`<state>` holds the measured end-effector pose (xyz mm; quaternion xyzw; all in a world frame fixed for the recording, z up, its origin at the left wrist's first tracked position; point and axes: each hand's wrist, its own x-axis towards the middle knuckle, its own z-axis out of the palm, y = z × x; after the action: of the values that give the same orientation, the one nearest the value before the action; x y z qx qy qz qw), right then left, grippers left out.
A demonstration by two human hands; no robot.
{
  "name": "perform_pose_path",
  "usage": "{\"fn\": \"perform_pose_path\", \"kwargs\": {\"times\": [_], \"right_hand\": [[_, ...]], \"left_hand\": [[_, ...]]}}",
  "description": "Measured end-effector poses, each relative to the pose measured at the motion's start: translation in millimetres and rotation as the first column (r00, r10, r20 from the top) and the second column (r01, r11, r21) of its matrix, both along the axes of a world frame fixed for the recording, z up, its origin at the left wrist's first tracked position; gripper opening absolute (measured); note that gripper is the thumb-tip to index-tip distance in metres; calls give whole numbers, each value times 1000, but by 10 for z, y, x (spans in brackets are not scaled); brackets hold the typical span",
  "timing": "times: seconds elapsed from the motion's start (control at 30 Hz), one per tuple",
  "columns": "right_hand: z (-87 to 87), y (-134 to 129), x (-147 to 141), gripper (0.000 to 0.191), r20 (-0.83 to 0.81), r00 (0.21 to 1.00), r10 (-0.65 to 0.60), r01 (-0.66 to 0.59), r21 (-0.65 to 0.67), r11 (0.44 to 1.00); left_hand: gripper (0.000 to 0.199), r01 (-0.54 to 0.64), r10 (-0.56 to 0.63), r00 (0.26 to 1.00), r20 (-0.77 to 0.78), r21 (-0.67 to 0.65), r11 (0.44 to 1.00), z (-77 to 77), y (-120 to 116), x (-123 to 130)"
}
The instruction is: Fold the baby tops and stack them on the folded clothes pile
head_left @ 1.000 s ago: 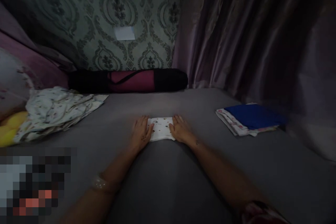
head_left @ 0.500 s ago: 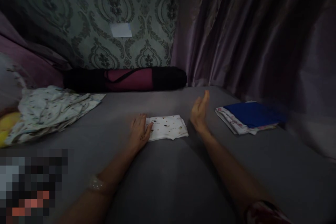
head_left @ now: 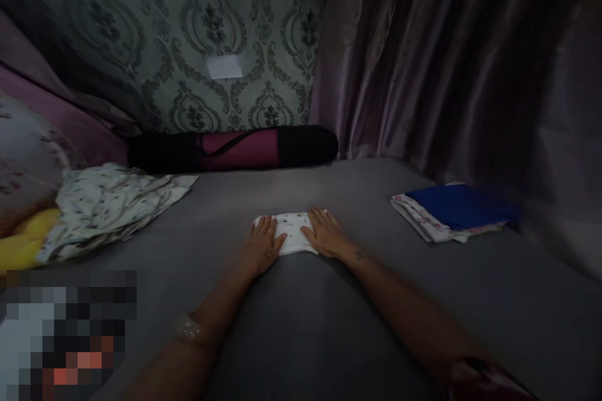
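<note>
White printed cloth [head_left: 291,238], long axis crosswise, lies under both palms: left hand [head_left: 263,247] on left end, right hand [head_left: 328,237] on right. Fingers extended flat, gripping nothing.

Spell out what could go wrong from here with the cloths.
The left hand and right hand both lie on the white printed cloth; sliding unevenly, they might wrinkle it or skew its edges.

The blue cloth sits loosely atop patterned fabric on the right, so a wide sweep of the right arm could knock that stack askew.
</note>
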<state>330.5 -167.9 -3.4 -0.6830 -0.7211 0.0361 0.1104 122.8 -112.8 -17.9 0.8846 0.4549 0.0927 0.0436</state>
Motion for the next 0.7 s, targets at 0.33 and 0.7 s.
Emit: {"fn": "perform_pose_path", "kwargs": {"times": [0.33, 0.7], "right_hand": [[-46, 56, 84, 66, -285, 956, -62, 137, 252, 958], [637, 114, 881, 72, -659, 709, -249, 695, 598, 398]], "left_hand": [[59, -16, 20, 993, 115, -32, 999, 43, -12, -4], [46, -249, 232, 831, 505, -34, 968, 23, 167, -43]]}}
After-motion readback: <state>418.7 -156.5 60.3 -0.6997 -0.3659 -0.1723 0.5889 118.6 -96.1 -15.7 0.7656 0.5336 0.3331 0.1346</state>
